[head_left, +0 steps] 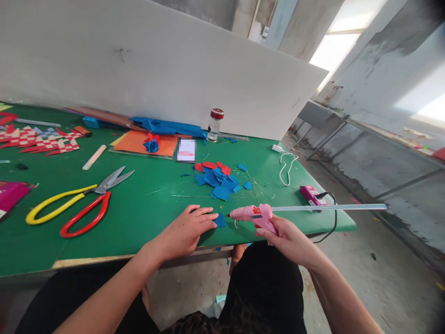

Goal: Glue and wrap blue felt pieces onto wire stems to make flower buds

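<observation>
Near the table's front edge, my left hand (187, 231) lies palm down. Its fingertips hold the left edge of a small square piece of blue paper (220, 220) against the tabletop. My right hand (287, 237) is closed around the handle of a pink glue gun (253, 213). The gun's nozzle points left, close to the blue piece's right edge, and a long clear glue stick (333, 207) sticks out of its back. Beyond my hands is a loose pile of blue paper pieces (222, 188) with several red pieces (209, 165). Thin wires (257, 182) lie beside the pile.
Large scissors (100, 190) with yellow and red handles lie spread at left. Farther back are orange sheets (134, 143), a red and blue paper flower (152, 144), a red-capped jar (215, 125) and a white card (187, 150). A purple box (311, 195) with a black cord sits right.
</observation>
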Demonstrator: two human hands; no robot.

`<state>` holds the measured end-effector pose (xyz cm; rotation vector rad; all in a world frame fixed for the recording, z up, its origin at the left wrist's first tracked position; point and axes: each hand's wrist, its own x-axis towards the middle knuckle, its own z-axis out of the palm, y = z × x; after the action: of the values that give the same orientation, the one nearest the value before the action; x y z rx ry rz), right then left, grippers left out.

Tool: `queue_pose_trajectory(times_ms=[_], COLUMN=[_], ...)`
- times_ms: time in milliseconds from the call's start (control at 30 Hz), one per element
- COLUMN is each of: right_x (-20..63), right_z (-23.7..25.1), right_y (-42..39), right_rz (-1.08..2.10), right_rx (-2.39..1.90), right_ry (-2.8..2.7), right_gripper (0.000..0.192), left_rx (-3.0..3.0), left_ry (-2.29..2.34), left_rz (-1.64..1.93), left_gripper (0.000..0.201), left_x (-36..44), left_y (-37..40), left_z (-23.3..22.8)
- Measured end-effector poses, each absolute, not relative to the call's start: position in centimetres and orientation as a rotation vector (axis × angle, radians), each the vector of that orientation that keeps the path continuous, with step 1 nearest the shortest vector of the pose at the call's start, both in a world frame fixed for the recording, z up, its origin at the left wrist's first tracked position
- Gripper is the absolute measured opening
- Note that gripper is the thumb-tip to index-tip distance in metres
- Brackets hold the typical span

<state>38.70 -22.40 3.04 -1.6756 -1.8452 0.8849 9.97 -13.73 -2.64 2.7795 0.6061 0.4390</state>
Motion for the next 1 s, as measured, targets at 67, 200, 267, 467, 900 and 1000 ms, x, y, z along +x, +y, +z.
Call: queue_pose_trajectory(times_ms=[67, 200, 267, 467, 900, 1000], right_x=[38.9, 40.1, 40.9, 43.5, 41.2, 40.5], right_z=[3.2, 3.6, 3.9, 4.9, 6.8, 6.6], right_y=[-22.1, -21.5, -21.3, -20.6, -19.9, -20.1], right_rz=[1.064, 1.302, 1.358, 1.45, 1.331, 1.357], right_rx=[-1.657, -1.526, -1.423, -1.3, -1.284, -1.34], right_ry=[-1.7, -1.482, -1.415, -1.357, -2.008, -1.998], right_gripper=[0.027, 0.037, 0.038, 0.051, 0.05, 0.045], left_rx=[2.786, 2.798, 2.796, 2.807, 2.798, 2.796], left_ry=[0.607, 0.624, 0.626, 0.633, 0.642, 0.631], left_rz=[0.437, 0.429, 0.431, 0.412, 0.397, 0.409], left_gripper=[0.057, 0.055, 0.055, 0.055, 0.053, 0.054], left_x=[9.9, 9.9, 9.9, 10.0, 9.9, 9.9], left_y=[-13.7, -13.7, -13.7, -13.6, -13.7, -13.7], left_z=[-2.6, -2.6, -2.6, -2.6, -2.5, -2.5])
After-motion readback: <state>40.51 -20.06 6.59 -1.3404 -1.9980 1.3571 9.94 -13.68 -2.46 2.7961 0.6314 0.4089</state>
